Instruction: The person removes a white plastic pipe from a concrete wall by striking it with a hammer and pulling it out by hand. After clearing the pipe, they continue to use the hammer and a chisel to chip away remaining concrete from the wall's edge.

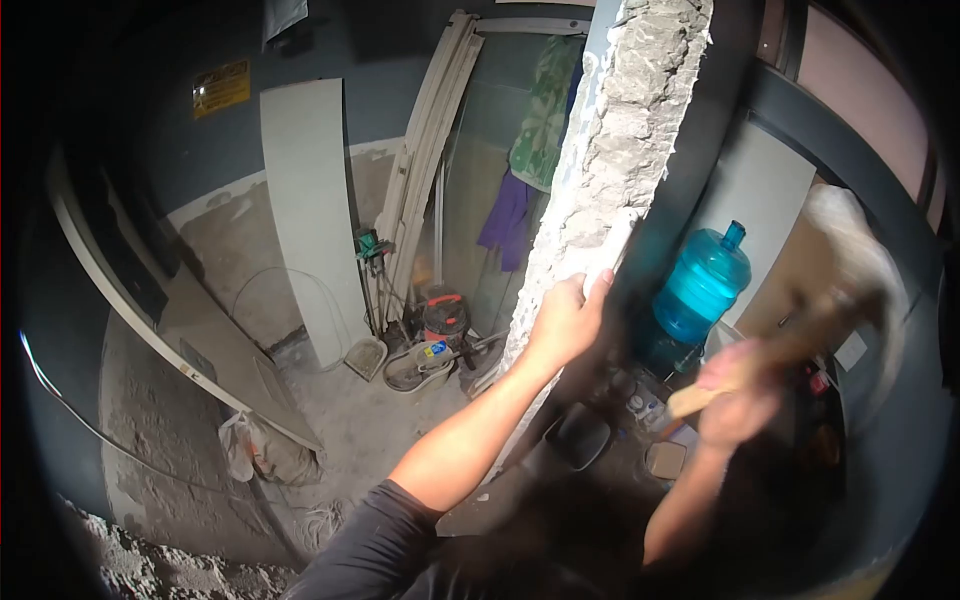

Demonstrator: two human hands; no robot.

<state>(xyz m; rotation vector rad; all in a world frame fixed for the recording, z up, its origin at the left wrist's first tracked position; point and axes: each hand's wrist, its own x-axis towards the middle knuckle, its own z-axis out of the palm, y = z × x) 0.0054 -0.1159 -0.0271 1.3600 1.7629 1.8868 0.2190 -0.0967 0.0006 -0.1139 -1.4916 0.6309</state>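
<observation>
Our right hand (pixel 738 405) clenched round handle of wooden-handled hammer (pixel 690 401), head blurred, up at right. Our left hand (pixel 568 325) grasping pale chisel-like tool (pixel 623 243), set against rough, broken edge of wall (pixel 640 120). Beyond hammer handle, blue water jug (pixel 703 285), tilted in our view. Farther left, on floor, tub (pixel 407 377) near black-and-red bucket (pixel 444 318). Behind, pale panel (pixel 308 220) leaning on wall; yellow sign (pixel 221 88) above, to left.

Two hands (pixel 572 325); one wooden handle (pixel 702 397); one blue bottle (pixel 703 284).
</observation>
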